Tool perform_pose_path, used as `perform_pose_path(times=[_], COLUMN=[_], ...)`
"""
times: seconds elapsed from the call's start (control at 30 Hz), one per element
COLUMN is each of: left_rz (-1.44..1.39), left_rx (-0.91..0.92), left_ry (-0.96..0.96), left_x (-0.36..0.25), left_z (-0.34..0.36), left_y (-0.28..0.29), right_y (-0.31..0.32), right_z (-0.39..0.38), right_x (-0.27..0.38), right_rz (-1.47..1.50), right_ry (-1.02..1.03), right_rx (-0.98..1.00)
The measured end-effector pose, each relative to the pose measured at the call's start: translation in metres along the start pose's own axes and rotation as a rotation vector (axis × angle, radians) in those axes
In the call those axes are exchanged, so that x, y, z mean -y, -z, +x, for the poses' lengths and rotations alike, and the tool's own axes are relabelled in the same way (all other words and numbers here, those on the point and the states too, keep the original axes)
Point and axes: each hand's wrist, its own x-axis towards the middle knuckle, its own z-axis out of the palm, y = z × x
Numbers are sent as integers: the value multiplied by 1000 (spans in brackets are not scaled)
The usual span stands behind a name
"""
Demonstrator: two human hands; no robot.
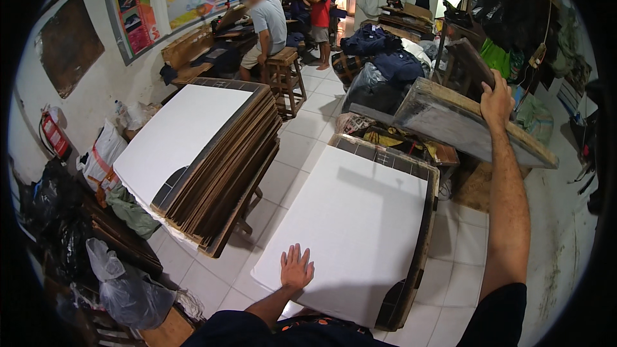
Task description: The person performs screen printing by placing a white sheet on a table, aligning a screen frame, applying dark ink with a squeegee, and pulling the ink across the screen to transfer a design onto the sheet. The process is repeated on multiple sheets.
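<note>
My left hand (297, 268) lies flat, fingers spread, on a white sheet (360, 199) near its lower left side. The sheet covers a dark board (418, 244) with pale grid lines along its edges. At the right, my raised right hand (497, 103) is closed at the upper edge of a wooden-framed screen (450, 117) with a grey face. The screen is tilted beyond the board's far right corner. A dark wooden piece (472, 63) reaches up to my right fingers; whether it belongs to the screen I cannot tell.
A tall stack of boards (225, 173), topped with white, stands on the left. Beyond are a person on a wooden stool (283, 80), another person standing (318, 16), and bundled dark clothes (385, 54). Plastic bags (128, 283) lie lower left; a fire extinguisher (54, 132) hangs on the wall.
</note>
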Motion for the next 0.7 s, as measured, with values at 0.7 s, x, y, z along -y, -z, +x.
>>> perform_pose_path(times=[0.7], left_rz=[-244], left_rx=[299], left_ry=[178], left_x=[-12], left_z=[218], left_y=[85], right_y=[5], right_z=[-4], right_x=[4], right_rz=[-4], right_ry=[-14], right_rx=[6])
